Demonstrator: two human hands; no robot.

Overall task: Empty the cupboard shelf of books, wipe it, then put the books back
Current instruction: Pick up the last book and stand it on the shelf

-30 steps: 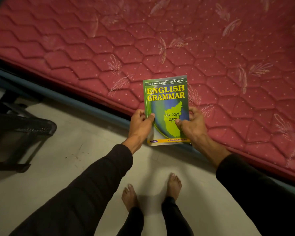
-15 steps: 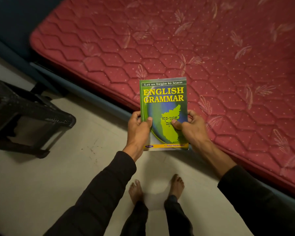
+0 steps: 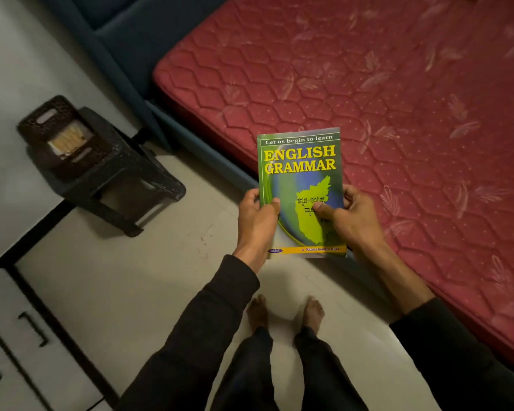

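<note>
Head cam looks straight down at a green book [image 3: 300, 185] titled "ENGLISH GRAMMAR", cover up and readable, held in both hands out over the edge where the floor meets the bed. Left hand [image 3: 257, 221] grips the book's left edge, thumb curled onto the cover and the other fingers tucked behind it (can't see those). Right hand [image 3: 350, 218] does the same on the right edge, thumb pressed onto the yellow-green map shape on the cover. Both arms are in dark sleeves, the right one pushed up so the forearm shows. Right of the book and running to the far side is a red quilted mattress [image 3: 383, 99] on a dark blue bed frame [image 3: 137, 63]. On the left, on the pale floor [image 3: 125, 286], stands a black plastic stool [image 3: 107, 173] with something yellowish showing through its top slot, too blurry to tell what. Near left corner has a white cabinet front [image 3: 18, 336] with a dark handle. Bare feet [image 3: 285, 315] are planted on the floor directly below the book.
</note>
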